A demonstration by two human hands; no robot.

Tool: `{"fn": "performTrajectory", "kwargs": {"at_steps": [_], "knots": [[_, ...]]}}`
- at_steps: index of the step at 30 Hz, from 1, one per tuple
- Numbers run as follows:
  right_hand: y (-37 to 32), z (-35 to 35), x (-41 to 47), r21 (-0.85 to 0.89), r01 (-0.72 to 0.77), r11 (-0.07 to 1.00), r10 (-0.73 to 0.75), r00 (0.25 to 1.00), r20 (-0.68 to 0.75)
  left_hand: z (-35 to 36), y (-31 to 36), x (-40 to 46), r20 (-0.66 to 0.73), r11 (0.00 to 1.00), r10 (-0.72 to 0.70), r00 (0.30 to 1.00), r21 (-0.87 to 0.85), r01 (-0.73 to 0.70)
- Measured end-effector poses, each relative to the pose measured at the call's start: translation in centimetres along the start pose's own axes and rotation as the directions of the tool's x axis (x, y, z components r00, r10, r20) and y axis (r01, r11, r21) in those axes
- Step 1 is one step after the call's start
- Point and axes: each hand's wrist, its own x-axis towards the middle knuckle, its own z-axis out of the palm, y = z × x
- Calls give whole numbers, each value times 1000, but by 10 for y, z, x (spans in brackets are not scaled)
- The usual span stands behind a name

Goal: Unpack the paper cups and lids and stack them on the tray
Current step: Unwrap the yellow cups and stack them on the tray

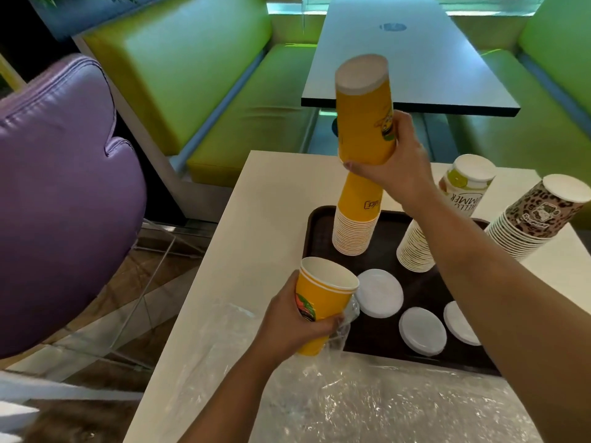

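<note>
An upside-down yellow paper cup (364, 110) is gripped low on its wall by the right hand (395, 164), fingers and thumb curled round it, held above the yellow cup stack (355, 219) that stands rim-down at the far left corner of the dark brown tray (323, 225). The left hand (292, 324) wraps a second yellow cup (323, 298), mouth up and tilted, just off the tray's near left edge, with a scrap of clear plastic wrap (343, 327) caught against it. On the tray a white printed cup stack (415, 247) leans behind the right forearm, and three white lids (422, 330) lie flat along the near side, apart from each other. A leopard-print cup stack (537, 219) stands at the tray's far right, whether on or off it I cannot tell. Crumpled clear plastic sheeting (367, 404) covers the near end of the white table (271, 193); bare tabletop remains left of the tray. Beyond are a purple chair (64, 187), green booth seats (208, 91) and a grey table (409, 52).
</note>
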Motion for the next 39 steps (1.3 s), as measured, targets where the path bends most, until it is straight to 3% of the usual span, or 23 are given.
{"fn": "performTrajectory", "kwargs": {"at_steps": [8, 25, 27, 29, 31, 34, 37, 39], "knots": [[40, 28, -7, 8, -269, 963, 269, 963, 6, -3, -4, 5, -7, 1000, -14, 1000, -6, 14], [76, 53, -36, -13, -347, 938, 347, 936, 57, 0, -9, 8, 9, 999, -37, 999, -4, 37], [75, 51, -44, -21, -326, 945, 326, 945, -20, 0, -9, 8, 3, 999, -35, 999, -1, 35], [69, 46, -59, -88, -225, 970, 207, 962, -177, 0, -8, 7, -7, 999, -35, 999, 4, 35], [62, 41, -79, -177, -33, 984, -8, 974, -227, 0, -7, 7, -19, 999, -41, 999, 7, 41], [54, 34, -107, -273, 246, 930, -249, 968, 23, 1, -4, 5, -41, 998, -64, 997, 8, 64], [54, 30, -128, -454, 609, 651, -509, 793, 334, 2, -1, 4, -39, 997, -76, 996, 5, 76], [53, 25, -135, -445, 737, 508, -563, 676, 476, 4, 3, 3, -19, 997, -73, 997, 27, 74]]}}
